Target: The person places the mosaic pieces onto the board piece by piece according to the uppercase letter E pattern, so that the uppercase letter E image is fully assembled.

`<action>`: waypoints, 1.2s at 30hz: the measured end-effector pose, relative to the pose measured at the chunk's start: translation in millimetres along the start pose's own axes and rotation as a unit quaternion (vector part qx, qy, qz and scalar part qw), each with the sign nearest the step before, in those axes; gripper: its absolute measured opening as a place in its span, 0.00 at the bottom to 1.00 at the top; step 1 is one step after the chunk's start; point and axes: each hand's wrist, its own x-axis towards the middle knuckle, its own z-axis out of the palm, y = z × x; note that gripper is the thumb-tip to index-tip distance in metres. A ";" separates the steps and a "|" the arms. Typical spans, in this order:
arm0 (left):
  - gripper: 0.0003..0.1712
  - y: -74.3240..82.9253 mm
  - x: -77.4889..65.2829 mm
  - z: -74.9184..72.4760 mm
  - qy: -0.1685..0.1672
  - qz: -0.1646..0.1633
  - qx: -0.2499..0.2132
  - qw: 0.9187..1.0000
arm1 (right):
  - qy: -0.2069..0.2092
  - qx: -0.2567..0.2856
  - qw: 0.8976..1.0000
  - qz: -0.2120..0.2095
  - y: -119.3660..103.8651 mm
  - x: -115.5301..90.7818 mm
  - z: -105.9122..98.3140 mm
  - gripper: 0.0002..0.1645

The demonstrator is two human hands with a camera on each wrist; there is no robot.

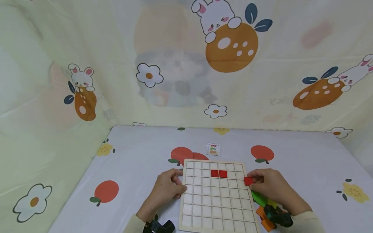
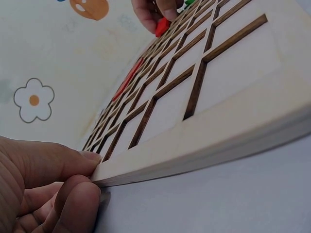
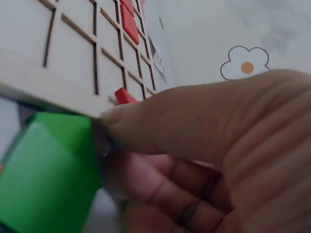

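Where the gridded board [image 1: 216,202] lies: on the bench [image 1: 140,184], between the two grips, left edge at one, right edge at the other.
Left grip [image 1: 167,186]: fingers curled, thumb tip at the rim, holding the board by its left edge; the farther grip from the red piece.
Right grip [image 1: 272,186]: thumb and fingers drawn together at the board's right edge, pinching the red piece between them.
Green block [image 1: 259,198]: beside the right edge, nearer the person than the right fingertips, partly covered.
Two red squares [image 1: 214,173]: side by side in the second row from the far edge, near mid-width; from the right grip they lie leftward and slightly farther from the person, the offset that seems to matter most.
Red piece [image 1: 248,181]: in the right fingertips at the right rim; squarish, with no clear long axis; whether it touches the wood, I cannot tell.
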 end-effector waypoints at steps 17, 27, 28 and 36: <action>0.30 1.7 -0.9 0.9 -0.004 -0.002 0.004 1.000 | -0.002 0.009 0.999 -0.038 -31.3 22.8 21.7 0.10; 0.30 -0.5 -0.6 -0.6 -0.006 -0.001 0.000 1.000 | 0.014 0.015 0.998 -0.058 -60.9 37.6 42.6 0.09; 0.30 -0.5 -0.8 -0.8 -0.007 -0.002 -0.001 1.000 | 0.012 0.016 0.998 -0.057 -64.1 38.9 44.1 0.09; 0.30 -0.3 -0.7 -0.7 -0.010 -0.002 -0.004 1.000 | -0.003 0.014 0.998 -0.067 -86.0 50.1 55.0 0.10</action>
